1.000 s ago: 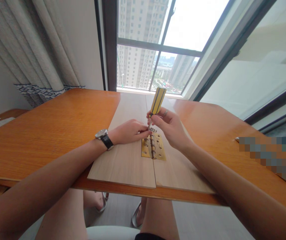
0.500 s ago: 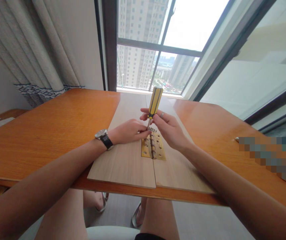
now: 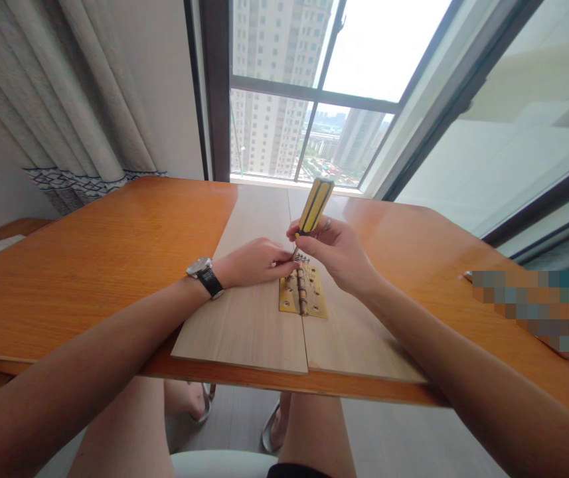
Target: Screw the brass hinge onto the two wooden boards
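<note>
A yellow screwdriver with dark stripes (image 3: 317,204) leans to the right, its shaft pointing down toward the brass hinge (image 3: 303,295). My right hand (image 3: 341,252) is closed around the lower handle and collar with thumb and fingers. Beside the upper left of the hinge, my left hand (image 3: 259,261) is pinched at the screwdriver's tip; what its fingertips hold is hidden. Several small screws (image 3: 303,258) lie at the hinge's far end. The hinge spans the seam between two pale wooden boards, the left board (image 3: 244,332) and the right board (image 3: 358,338).
Both boards lie on an orange-brown wooden table (image 3: 174,219), close to its front edge. A blurred-out patch (image 3: 543,312) covers something at the right. Behind the table stands a window (image 3: 314,93), with a grey curtain (image 3: 80,93) at the left.
The screwdriver's handle has tipped further to the right. My right hand has shifted slightly right, its fingers now curled closer about the handle. My left hand stays in place.
</note>
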A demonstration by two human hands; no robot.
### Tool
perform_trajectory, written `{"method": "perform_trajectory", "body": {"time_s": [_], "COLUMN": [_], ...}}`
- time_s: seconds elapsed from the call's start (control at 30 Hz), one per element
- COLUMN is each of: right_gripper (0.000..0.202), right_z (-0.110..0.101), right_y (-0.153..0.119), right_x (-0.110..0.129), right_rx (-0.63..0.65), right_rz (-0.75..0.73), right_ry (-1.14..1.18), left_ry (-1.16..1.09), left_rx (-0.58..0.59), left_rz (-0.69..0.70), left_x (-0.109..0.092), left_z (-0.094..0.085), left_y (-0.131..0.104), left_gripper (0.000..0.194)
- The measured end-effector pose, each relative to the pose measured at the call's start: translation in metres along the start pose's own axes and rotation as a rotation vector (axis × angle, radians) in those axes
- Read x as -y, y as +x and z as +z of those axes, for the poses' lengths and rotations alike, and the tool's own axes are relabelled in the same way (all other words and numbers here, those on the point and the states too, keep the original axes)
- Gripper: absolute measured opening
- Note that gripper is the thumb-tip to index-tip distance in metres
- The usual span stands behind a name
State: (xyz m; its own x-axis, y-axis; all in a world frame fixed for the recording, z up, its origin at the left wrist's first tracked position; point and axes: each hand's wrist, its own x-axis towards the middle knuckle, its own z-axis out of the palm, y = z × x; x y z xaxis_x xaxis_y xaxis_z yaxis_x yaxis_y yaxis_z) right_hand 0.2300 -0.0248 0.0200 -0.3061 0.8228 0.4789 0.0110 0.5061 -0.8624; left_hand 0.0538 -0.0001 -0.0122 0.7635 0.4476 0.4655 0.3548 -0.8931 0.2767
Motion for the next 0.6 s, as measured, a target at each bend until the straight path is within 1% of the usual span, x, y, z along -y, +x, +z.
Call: {"method": "perform_trajectory", "body": {"time_s": [0.13,0.23,0.3,0.37,0.5,0.6], "right_gripper": [0.02,0.025,0.028,0.027,0.03,0.025], "right_z": [0.002,0.0027,0.0025,0.0015,-0.0016,-0.0025], "right_y": [0.0014,0.0007,-0.0007,-0.0025,-0.0054,-0.0056], "right_x": [-0.0013,-0.0019,-0.0022,-0.0027,-0.0045,-0.0052], "right_rx": [-0.053,-0.062,-0.041,0.009,0.111,0.102], "right_rz": [0.007,0.023,0.033,0.033,-0.017,-0.015], "right_ry": [0.0,0.031,0.043,0.043,0.074,0.06], "left_ry": [-0.002,0.003,0.002,-0.001,-0.027,-0.035], "left_rx": [-0.012,-0.023,-0.027,-0.035,-0.035,-0.038], "left_rz": [0.016,0.024,0.017,0.005,0.001,0.01], "left_x": [0.0,0.0007,0.0007,0.0,-0.0022,-0.0025], "left_z": [-0.0001,0.001,0.0014,0.0013,-0.0002,-0.0007], "left_y": [0.0002,-0.0001,-0.0003,-0.0004,-0.0002,0.0], "left_gripper": [0.038,0.037,0.036,0.038,0.039,0.038]}}
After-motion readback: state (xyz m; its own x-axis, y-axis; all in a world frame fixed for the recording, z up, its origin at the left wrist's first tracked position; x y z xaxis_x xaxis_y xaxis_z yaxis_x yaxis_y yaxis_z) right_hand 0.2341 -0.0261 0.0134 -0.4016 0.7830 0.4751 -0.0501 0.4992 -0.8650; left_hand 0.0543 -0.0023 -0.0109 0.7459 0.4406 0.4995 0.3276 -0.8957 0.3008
